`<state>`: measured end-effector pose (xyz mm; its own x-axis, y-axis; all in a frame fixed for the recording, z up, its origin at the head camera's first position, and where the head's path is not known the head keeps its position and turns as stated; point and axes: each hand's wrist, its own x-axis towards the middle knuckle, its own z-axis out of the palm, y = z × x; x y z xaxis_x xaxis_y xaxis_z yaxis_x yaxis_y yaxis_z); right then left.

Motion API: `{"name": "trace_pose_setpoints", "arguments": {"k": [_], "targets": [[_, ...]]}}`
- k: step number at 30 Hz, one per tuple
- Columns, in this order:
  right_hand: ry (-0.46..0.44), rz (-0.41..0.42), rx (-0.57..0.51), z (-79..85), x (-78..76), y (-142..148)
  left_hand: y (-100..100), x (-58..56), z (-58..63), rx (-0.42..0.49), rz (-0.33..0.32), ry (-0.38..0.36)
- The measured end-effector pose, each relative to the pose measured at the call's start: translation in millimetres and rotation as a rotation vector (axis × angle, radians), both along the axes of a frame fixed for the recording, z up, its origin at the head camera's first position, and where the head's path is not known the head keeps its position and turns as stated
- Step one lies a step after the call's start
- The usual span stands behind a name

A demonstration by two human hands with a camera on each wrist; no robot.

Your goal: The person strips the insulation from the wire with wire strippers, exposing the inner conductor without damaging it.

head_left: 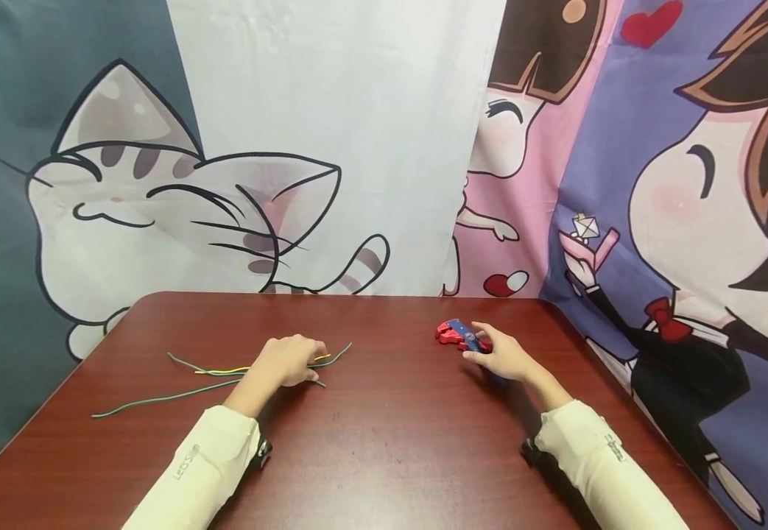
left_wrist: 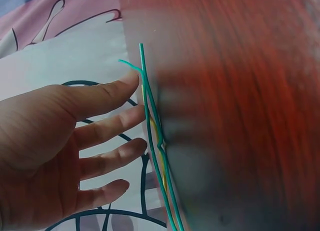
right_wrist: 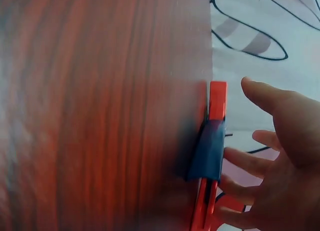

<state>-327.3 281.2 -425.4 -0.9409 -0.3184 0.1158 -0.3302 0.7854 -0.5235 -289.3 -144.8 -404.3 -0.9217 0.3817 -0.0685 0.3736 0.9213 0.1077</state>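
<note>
Several thin wires lie loosely together on the left half of the table, green wires (head_left: 152, 400) and a yellow wire (head_left: 224, 370). My left hand (head_left: 289, 359) is over their right-hand part, palm down and fingers apart. In the left wrist view the thumb and fingertips come close to the green wires (left_wrist: 150, 136); whether they touch is unclear. On the right half lies a red and blue tool that looks like a wire stripper (head_left: 453, 333). Beside it my right hand (head_left: 503, 355) is spread, thumb apart from the fingers. Some fingertips are at the blue part of the tool (right_wrist: 207, 148); contact is uncertain.
The reddish-brown wooden table (head_left: 384, 449) has rounded far corners. Behind its far edge hangs a printed cloth (head_left: 357, 147) with cartoon figures. Each wrist carries a small black device, partly hidden by a white sleeve (head_left: 224, 449).
</note>
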Motion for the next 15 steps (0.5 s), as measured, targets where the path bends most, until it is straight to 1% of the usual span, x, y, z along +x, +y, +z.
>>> {"name": "trace_pose_setpoints", "arguments": {"k": [4,6,11,15], "targets": [[-0.018,-0.007,-0.016,-3.0,-6.0,4.9,-0.6,-0.8,-2.0,0.000,-0.006,-0.013],[-0.042,-0.018,-0.019,-5.3,-8.8,6.9,-0.9,-1.3,-3.5,0.003,-0.001,-0.012],[-0.104,-0.089,-0.011,-10.5,-13.3,12.7,-1.9,-3.0,-6.4,0.017,0.007,-0.016],[-0.137,-0.118,-0.003,-12.9,-13.2,16.9,-1.5,-2.2,-6.4,0.023,-0.002,-0.027]]}}
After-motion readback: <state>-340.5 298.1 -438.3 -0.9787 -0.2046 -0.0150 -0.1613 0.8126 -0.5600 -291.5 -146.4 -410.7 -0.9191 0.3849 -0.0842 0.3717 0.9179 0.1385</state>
